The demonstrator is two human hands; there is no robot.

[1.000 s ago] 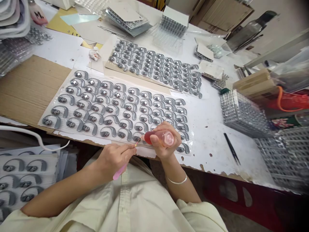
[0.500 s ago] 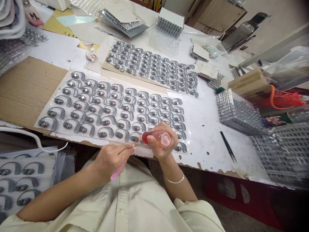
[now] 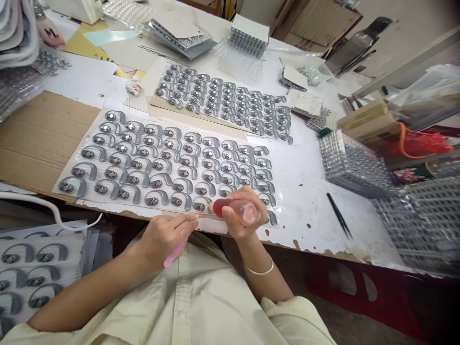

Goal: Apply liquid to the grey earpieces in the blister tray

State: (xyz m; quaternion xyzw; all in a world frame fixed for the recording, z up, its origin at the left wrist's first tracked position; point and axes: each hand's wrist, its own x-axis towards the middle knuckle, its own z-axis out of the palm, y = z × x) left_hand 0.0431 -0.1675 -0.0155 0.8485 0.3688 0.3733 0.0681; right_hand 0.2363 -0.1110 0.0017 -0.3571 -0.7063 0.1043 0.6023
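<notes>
**Two hands at the near row of grey parts**

The left hand (image 3: 166,242) pinches a pink-handled pick (image 3: 172,255), its tip just beside a grey hook-shaped part (image 3: 199,205) in the near row of a plastic-covered sheet (image 3: 118,209). The right hand (image 3: 240,219) has its fingers (image 3: 242,194) clenched around a small bottle of red liquid (image 3: 230,208). The sheet lies on cardboard (image 3: 43,139) on the desk (image 3: 309,206).

legible marking: a single dark letter, m, on a pale pink tag (image 3: 48,34) at the upper left of the view. floral printed label (image 3: 408,175) at the right edge: too small to read. no other lettering can be made out.
</notes>
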